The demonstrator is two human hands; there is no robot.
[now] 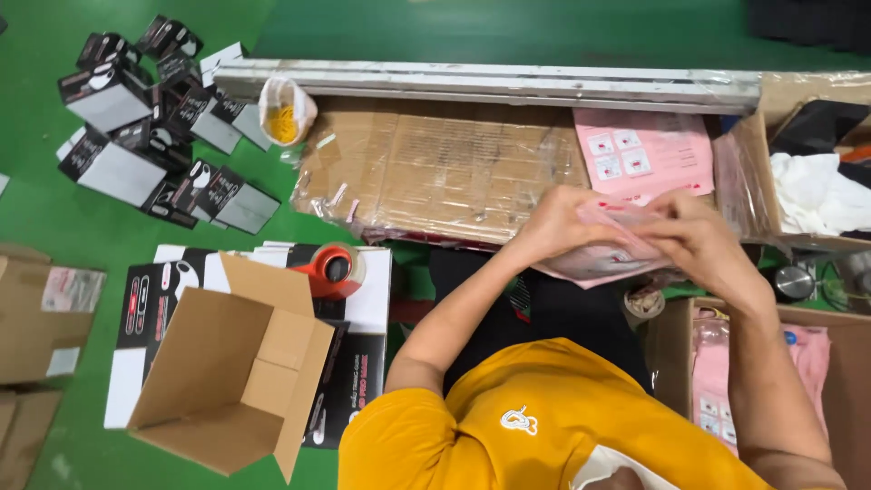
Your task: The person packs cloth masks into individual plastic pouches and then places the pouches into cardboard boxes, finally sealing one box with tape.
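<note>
Both the left hand (558, 225) and right hand (691, 238) are pinching one pink packet (603, 256) just in front of the cardboard-topped bench (435, 168), with a stack of pink packets (642, 152) lying on it, waiting

We count two hands: left hand (562, 222), right hand (694, 238), sharing one pink packet (603, 259). One pink sheet (642, 152) far right. One open cardboard box (238, 367) near left. One orange tape dispenser (331, 269). One bag of rubber bands (287, 111) far left. About a dozen small black boxes (150, 118), exact number unclear.
</note>
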